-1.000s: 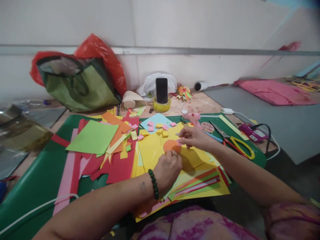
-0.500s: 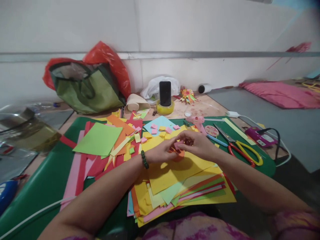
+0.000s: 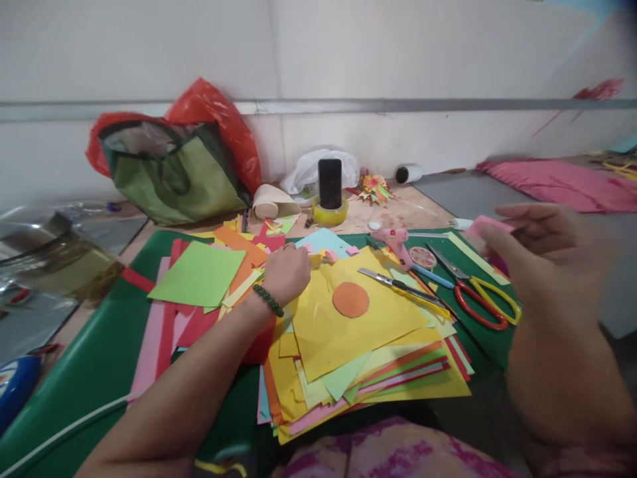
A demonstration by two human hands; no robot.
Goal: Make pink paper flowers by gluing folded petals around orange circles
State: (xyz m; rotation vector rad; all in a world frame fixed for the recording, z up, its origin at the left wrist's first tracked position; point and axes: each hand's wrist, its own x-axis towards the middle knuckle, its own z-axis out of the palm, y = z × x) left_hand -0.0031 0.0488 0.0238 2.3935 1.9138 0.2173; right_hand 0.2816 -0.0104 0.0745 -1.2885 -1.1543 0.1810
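Observation:
My left hand (image 3: 287,271), with a green bead bracelet (image 3: 267,300) at the wrist, reaches down among small folded paper pieces (image 3: 331,255). Its fingers are hidden behind the back of the hand. Out to the right, my right hand (image 3: 545,255) is raised and blurred, pinching a pink paper piece (image 3: 486,228) between thumb and fingers. An orange paper circle (image 3: 351,299) lies flat on a yellow paper sheet (image 3: 318,345). Right of the circle rests a utility knife (image 3: 403,290) with its blade out.
Scissors (image 3: 480,305) and a pink glue gun (image 3: 395,244) lie on the green mat (image 3: 94,372). A phone (image 3: 330,184) stands against yellow tape (image 3: 330,212). Green paper (image 3: 198,273) covers scraps at left. Behind stand a green bag (image 3: 174,176) and a paper rosette (image 3: 375,188).
My hands have parted from over the yellow sheet: the right swung right with the pink piece, the left moved left to the paper pieces. The orange circle and knife are now uncovered.

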